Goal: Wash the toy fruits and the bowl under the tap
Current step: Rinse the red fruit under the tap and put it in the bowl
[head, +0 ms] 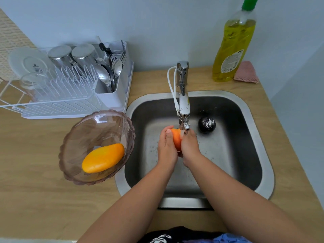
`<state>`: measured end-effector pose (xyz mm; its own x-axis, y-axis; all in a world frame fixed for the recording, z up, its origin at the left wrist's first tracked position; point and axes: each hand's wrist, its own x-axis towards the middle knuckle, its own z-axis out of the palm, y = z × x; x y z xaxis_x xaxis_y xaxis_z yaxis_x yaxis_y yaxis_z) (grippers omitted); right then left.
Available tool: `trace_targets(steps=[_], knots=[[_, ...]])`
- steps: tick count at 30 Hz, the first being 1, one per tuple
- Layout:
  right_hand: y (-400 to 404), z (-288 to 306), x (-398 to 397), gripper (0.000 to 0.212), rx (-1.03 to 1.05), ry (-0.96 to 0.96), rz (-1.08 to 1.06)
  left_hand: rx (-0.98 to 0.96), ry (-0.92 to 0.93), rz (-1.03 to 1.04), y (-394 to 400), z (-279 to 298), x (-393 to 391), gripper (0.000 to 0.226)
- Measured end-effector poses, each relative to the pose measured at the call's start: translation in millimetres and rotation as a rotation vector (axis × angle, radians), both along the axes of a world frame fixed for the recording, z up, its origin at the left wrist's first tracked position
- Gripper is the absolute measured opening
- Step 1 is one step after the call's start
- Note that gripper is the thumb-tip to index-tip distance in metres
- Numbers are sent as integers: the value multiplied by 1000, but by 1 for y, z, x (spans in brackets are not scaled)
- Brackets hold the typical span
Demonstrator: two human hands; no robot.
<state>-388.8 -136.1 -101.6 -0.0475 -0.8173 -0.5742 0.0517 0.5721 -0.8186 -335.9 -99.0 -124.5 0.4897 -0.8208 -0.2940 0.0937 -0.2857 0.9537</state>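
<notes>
An orange toy fruit [176, 139] is pressed between my left hand [166, 148] and my right hand [190, 146], right under the spout of the chrome tap [183, 106] over the steel sink [252, 118]. Water runs onto it from the spout. A dark round toy fruit [206, 125] with white smears lies on the sink floor to the right of the tap. On the counter left of the sink, a clear brownish scalloped bowl [84, 130] overhangs the sink rim and holds a yellow-orange toy mango [103, 158].
A white dish rack [70, 95] with steel cups, a glass, a plate and cutlery stands at the back left. A yellow dish-soap bottle [231, 50] with a green cap and a pink cloth [246, 72] stand behind the sink on the wooden counter [35, 172].
</notes>
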Motion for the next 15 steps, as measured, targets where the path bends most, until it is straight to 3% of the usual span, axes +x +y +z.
trace_targets(steps=[4, 7, 9, 11, 13, 15], knots=[[5, -2, -5, 12, -201, 184, 200, 48, 10, -43, -5, 7, -1, 25], [10, -6, -5, 37, -264, 193, 358, 116, 4, -37, -11, 6, 11, 33], [15, -7, -10, 43, -367, 228, 485, 175, 8, -7, -16, 5, 21, 43], [20, -8, -17, 53, -463, 295, 624, 248, 147, 56, -19, 5, 28, 49], [24, -9, -22, 55, -506, 301, 655, 309, 290, 111, -19, 3, 31, 54], [25, -9, -19, 49, -531, 281, 573, 307, 274, 135, -18, 2, 28, 54]])
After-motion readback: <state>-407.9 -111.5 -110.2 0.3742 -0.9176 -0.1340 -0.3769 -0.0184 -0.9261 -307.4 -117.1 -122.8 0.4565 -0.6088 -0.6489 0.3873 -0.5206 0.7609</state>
